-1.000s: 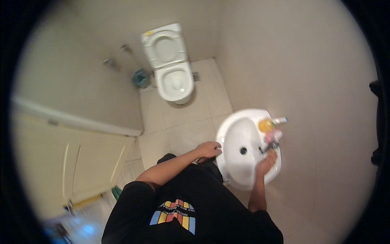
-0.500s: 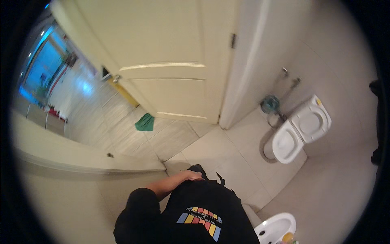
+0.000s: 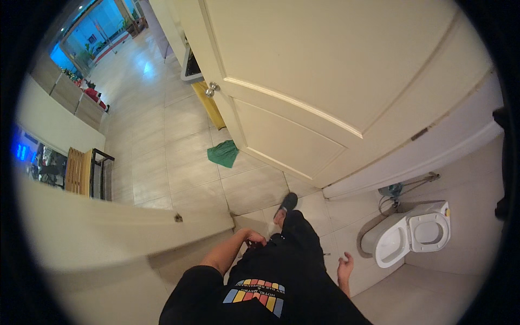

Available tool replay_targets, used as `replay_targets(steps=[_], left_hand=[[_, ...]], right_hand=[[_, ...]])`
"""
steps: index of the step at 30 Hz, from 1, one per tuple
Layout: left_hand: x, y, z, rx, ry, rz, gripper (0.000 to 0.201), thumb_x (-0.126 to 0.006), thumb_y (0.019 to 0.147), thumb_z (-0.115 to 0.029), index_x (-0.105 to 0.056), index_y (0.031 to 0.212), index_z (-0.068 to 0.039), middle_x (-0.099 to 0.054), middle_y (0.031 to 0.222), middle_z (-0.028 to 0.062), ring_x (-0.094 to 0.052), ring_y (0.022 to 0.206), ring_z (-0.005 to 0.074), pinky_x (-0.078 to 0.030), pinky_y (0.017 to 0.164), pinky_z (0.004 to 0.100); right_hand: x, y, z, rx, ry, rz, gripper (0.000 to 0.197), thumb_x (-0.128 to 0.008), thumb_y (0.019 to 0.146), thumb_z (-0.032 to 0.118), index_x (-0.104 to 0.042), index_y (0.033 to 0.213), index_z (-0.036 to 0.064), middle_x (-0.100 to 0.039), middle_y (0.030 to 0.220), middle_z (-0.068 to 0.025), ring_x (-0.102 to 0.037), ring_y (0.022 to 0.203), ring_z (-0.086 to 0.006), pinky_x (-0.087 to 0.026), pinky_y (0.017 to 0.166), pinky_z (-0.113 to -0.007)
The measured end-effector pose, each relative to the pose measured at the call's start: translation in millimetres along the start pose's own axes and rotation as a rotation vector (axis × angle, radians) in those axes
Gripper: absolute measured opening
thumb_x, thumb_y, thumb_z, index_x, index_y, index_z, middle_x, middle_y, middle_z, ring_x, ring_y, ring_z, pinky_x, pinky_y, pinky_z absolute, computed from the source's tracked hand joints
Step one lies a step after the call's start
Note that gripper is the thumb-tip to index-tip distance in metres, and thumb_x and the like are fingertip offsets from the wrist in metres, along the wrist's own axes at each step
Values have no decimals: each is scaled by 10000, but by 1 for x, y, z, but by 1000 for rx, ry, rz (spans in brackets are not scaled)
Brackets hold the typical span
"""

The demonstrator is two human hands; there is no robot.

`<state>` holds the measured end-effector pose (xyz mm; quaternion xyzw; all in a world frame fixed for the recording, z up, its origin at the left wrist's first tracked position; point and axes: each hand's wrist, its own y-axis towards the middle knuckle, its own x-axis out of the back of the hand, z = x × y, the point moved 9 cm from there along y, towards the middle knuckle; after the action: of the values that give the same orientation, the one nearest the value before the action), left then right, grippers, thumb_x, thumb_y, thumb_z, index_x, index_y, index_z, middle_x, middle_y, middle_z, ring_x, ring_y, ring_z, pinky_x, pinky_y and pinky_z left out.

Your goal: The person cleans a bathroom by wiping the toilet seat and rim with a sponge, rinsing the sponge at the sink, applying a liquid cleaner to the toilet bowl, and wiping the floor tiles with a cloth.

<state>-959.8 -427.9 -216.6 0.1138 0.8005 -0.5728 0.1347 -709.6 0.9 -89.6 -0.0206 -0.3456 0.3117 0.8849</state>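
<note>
My left hand hangs beside the front of my black trousers, its fingers loosely bent and apart, with nothing visible in it. On my other side, my right hand is held out from my hip over the tiled floor. Its thumb and fingers are apart and it appears empty. One foot in a dark shoe is at the doorway. Beyond it, a green cloth lies on the floor by the lower corner of a cream door, which stands open.
A white toilet with its lid raised stands at the right, near a wall-mounted hose. Something yellow leans behind the door's knob. Outside, a wooden bench and a red figure line the left.
I have turned and stepped toward the doorway, so the door and cloth sit farther right. My right hand has come into view, and the sink has left it. My left hand has loosened.
</note>
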Motion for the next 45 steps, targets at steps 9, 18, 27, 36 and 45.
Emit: replay_targets(steps=[9,18,27,36,45], left_hand=[[167,-74,141,-84,-779,-659,451,-526,1039,-465,-643,1354,-164,-775,1078,29,-669,926,165,-497,844,382],[372,-327,155,-474,-1184,-1244,457,-573,1068,-381,-577,1437,-112,-714,1225,88,-663,1099,218,-499,930,392],[509,-475,185,-784,-1129,-1364,410,-597,1060,-261,-582,1429,-82,-735,1150,56,-675,1042,194,-512,898,364],[720,-610,167,-904,-392,-1147,360,-630,1068,-239,-640,1365,-36,-717,1113,66,-658,1031,161,-523,940,318],[759,-714,-1,-1160,371,-1158,280,-664,1000,-190,-700,1231,-35,-730,1030,146,-714,953,286,-556,866,366]], right_hand=[[-227,183,230,133,177,291,238,-683,990,127,-699,1198,12,-734,987,-75,-680,830,-145,-541,751,-307],[-479,165,576,163,233,1016,373,-644,1033,320,-678,1270,35,-731,1083,-104,-693,919,-199,-547,815,-334],[-635,146,740,-190,364,1024,638,-603,1018,566,-576,1397,53,-652,1232,-97,-655,993,-190,-525,820,-350],[-682,135,777,70,-93,386,629,-668,933,636,-710,1089,29,-732,908,-131,-714,864,-283,-555,747,-429],[-674,76,774,4,-363,-130,414,-704,863,462,-712,924,53,-710,762,-209,-700,754,-450,-555,693,-543]])
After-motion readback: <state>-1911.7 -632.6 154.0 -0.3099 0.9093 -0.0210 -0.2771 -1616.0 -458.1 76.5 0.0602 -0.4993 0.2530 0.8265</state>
